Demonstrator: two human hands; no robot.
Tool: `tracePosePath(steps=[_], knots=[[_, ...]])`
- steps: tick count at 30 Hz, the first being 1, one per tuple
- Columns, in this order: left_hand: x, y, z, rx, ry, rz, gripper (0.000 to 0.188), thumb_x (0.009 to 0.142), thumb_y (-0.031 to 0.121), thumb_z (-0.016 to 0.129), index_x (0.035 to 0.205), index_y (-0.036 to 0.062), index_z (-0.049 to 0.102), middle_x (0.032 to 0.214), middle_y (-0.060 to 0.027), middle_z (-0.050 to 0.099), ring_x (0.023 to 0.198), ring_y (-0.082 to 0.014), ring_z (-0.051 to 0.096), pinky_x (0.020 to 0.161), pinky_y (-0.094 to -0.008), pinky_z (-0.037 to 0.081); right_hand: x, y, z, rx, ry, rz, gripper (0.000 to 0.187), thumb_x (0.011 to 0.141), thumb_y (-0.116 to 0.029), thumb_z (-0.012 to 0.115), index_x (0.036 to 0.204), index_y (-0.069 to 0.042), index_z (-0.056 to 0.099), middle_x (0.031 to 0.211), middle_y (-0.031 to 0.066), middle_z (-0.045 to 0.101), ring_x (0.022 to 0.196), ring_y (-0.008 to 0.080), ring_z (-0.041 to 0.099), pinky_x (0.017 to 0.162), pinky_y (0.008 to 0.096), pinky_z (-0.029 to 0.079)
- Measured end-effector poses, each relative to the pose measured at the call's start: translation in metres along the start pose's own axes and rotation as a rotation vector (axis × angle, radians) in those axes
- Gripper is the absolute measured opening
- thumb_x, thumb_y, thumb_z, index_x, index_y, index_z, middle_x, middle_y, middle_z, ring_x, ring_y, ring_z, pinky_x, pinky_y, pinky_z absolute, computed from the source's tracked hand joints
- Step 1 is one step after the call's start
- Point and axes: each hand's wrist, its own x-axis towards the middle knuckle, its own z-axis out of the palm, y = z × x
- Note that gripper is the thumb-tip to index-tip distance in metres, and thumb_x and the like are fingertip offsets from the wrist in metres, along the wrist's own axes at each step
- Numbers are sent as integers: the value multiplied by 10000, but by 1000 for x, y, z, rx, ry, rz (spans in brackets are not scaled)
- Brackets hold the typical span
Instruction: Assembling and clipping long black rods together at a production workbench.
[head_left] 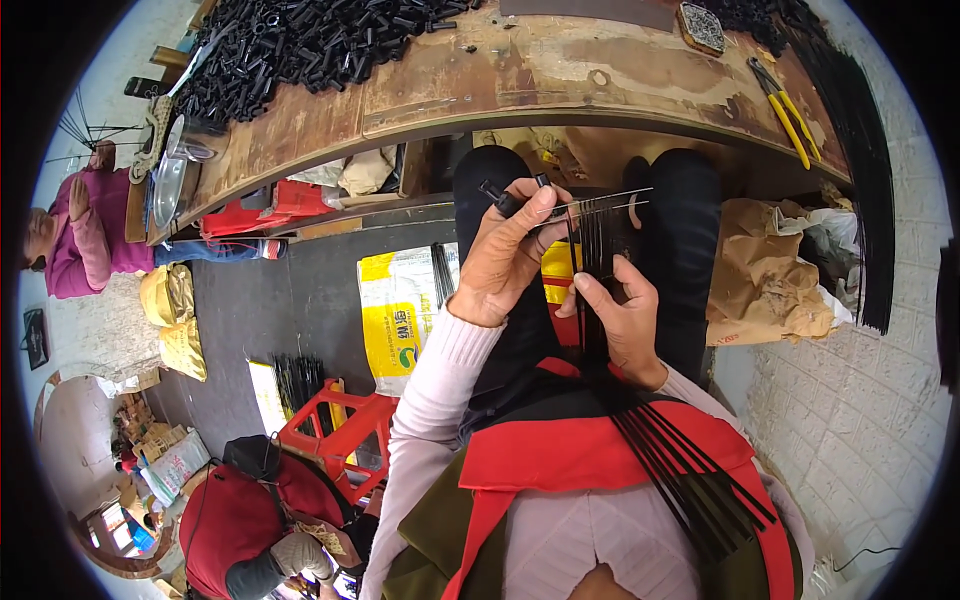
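My left hand [500,250] is closed above my lap, gripping a short black tube [503,199]. A second small black piece pokes out between its fingers. From these fingertips, thin silvery wires [615,200] reach to the right, across the tops of several thin black rods [594,235]. Thumb and fingers of my right hand [625,312] are curled around the rods lower down, beside my left hand. The rods hang down between my knees and over a red apron [570,450], where their far ends fan out to the right. How the wires join the rods is too small to tell.
A worn wooden bench [440,95] runs ahead, bearing a heap of black tubes [300,45] and yellow-handled pliers [785,110]. Long black rods [870,200] hang at its right end. Brown paper [765,270] lies by the wall. Two other people sit at the left.
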Motion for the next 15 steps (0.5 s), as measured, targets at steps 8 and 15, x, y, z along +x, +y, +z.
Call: tracePosePath(steps=[8, 15], knots=[[0, -1, 0, 0, 5, -34, 170, 897, 146, 700, 991, 76, 577, 994, -76, 649, 934, -167, 648, 832, -272, 553, 1, 1, 0, 12, -9, -8, 136, 929, -16, 613, 1044, 54, 589, 886, 60, 608, 705, 123, 615, 657, 270, 556], [-1, -2, 3, -31, 4, -37, 160, 894, 138, 703, 970, 81, 575, 989, -76, 650, 918, -161, 642, 838, -274, 548, 1, 1, 0, 1, -15, -4, 139, 929, -19, 615, 1047, 51, 589, 902, 60, 607, 709, 121, 613, 661, 270, 556]])
